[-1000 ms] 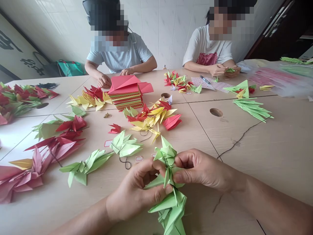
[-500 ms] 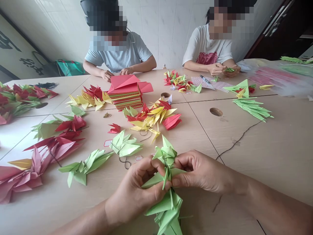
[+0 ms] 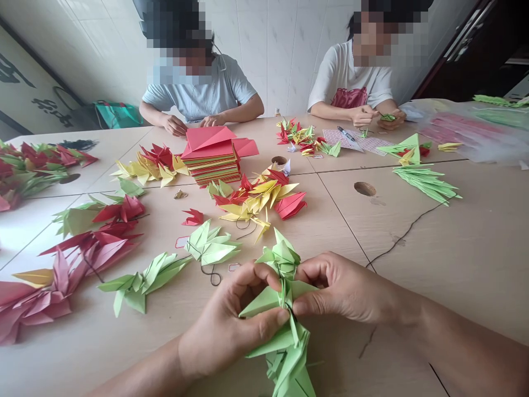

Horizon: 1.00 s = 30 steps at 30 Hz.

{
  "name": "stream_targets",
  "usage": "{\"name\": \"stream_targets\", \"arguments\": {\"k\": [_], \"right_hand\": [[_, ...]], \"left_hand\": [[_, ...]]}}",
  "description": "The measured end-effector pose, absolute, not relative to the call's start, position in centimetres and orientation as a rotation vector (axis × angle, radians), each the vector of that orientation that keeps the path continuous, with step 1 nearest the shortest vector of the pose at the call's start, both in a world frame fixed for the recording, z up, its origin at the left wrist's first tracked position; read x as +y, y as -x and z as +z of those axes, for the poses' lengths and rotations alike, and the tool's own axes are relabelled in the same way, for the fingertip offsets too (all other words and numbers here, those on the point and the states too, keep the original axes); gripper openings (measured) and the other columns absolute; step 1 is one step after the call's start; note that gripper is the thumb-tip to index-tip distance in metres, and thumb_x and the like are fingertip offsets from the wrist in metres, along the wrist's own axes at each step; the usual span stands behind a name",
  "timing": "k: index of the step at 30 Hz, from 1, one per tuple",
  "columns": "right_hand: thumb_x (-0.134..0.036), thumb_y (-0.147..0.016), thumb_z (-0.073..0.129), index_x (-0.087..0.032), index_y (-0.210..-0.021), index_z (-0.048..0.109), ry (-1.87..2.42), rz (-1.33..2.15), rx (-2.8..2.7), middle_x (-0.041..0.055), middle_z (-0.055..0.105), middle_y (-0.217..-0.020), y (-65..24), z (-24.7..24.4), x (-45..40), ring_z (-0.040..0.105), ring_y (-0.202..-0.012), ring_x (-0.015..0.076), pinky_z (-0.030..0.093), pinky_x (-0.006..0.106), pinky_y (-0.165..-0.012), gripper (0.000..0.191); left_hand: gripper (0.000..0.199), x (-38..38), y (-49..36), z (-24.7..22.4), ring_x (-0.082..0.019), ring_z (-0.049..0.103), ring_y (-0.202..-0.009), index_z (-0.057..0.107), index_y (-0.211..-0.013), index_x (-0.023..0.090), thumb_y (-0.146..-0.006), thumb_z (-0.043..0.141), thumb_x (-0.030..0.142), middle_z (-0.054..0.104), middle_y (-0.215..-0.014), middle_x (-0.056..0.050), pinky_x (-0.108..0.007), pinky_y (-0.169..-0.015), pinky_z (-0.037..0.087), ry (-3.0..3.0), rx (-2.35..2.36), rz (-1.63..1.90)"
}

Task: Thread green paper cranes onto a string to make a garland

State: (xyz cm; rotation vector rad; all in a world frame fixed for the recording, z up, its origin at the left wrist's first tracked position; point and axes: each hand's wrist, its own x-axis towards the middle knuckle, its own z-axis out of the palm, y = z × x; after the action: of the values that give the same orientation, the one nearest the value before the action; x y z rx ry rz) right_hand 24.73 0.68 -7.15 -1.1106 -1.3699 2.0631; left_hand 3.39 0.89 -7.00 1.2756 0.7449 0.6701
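A string of green folded-paper cranes (image 3: 285, 358) runs down the front middle of the table, threaded on dark cord. My left hand (image 3: 243, 314) pinches one green crane from the left, thumb and fingers closed on its folded paper. From the right, my right hand (image 3: 330, 289) grips the same crane's wing between thumb and fingers. Just beyond my fingers, another green crane (image 3: 281, 256) sits at the string's far end. Part of the held crane is hidden by my fingers. A dark cord (image 3: 407, 234) lies on the table to the right, passing behind my right forearm.
Strung green cranes (image 3: 144, 281) and red-pink ones (image 3: 74, 264) lie at left. Ahead are yellow and red cranes (image 3: 264, 196) and a stack of coloured paper (image 3: 212, 160). Green folded pieces (image 3: 425, 182) lie at right, near a table hole (image 3: 365, 189). Two people sit opposite.
The thin green tip between my left thumb and fingers has shifted, and a bit of dark cord now shows by my right thumb. The lower cranes have moved slightly right.
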Motion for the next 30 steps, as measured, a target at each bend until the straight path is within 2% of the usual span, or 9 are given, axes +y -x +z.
{"name": "stream_targets", "arguments": {"k": [9,16,20,24,30], "right_hand": [[-0.044,-0.067,0.083,-0.015,-0.071,0.059,1.119,2.058,-1.387,-0.0038,0.045,-0.067,-24.7,-7.5,0.8,0.036,-0.064,0.0106,0.025,0.024,-0.058,0.038],[-0.047,-0.067,0.082,-0.016,-0.073,0.063,1.140,1.941,-1.442,-0.0023,0.054,-0.070,-24.5,-6.5,0.7,0.048,-0.069,0.0136,0.037,0.024,-0.063,0.037],[-0.042,-0.068,0.080,-0.016,-0.069,0.064,1.201,1.890,-1.519,-0.0020,0.055,-0.069,-24.3,-5.3,0.7,0.051,-0.074,0.0160,0.040,0.025,-0.067,0.030],[-0.032,-0.071,0.077,-0.016,-0.068,0.060,1.275,1.850,-1.563,-0.0016,0.052,-0.071,-24.2,-4.7,0.6,0.048,-0.072,0.0147,0.038,0.024,-0.064,0.023],[-0.023,-0.079,0.060,-0.017,-0.071,0.052,1.346,1.835,-1.676,-0.0038,0.038,-0.067,-23.9,-4.5,0.3,0.033,-0.063,0.0102,0.027,0.023,-0.053,0.013]], "left_hand": [[0.015,0.9,-3.8,-6.7,-0.010,0.054,-0.076,0.054,-0.081,0.019,-0.080,0.065,0.010,0.059,-0.080,0.003,-0.017,-0.069,0.048,-1.339,0.770,0.672],[0.016,0.8,-3.7,-7.0,-0.012,0.055,-0.076,0.056,-0.084,0.019,-0.081,0.071,0.023,0.060,-0.084,0.001,-0.019,-0.067,0.048,-1.260,0.816,0.694],[0.016,0.9,-3.5,-7.0,-0.011,0.055,-0.077,0.056,-0.083,0.020,-0.080,0.072,0.022,0.059,-0.083,0.002,-0.018,-0.069,0.047,-1.265,0.800,0.682],[0.017,0.8,-3.6,-7.3,-0.009,0.051,-0.072,0.056,-0.086,0.021,-0.079,0.071,0.015,0.057,-0.080,0.003,-0.015,-0.064,0.044,-1.322,0.800,0.695],[0.029,0.3,-3.9,-7.9,-0.008,0.046,-0.062,0.053,-0.087,0.022,-0.071,0.063,0.001,0.056,-0.077,0.005,-0.013,-0.053,0.039,-1.312,0.867,0.682]]}}
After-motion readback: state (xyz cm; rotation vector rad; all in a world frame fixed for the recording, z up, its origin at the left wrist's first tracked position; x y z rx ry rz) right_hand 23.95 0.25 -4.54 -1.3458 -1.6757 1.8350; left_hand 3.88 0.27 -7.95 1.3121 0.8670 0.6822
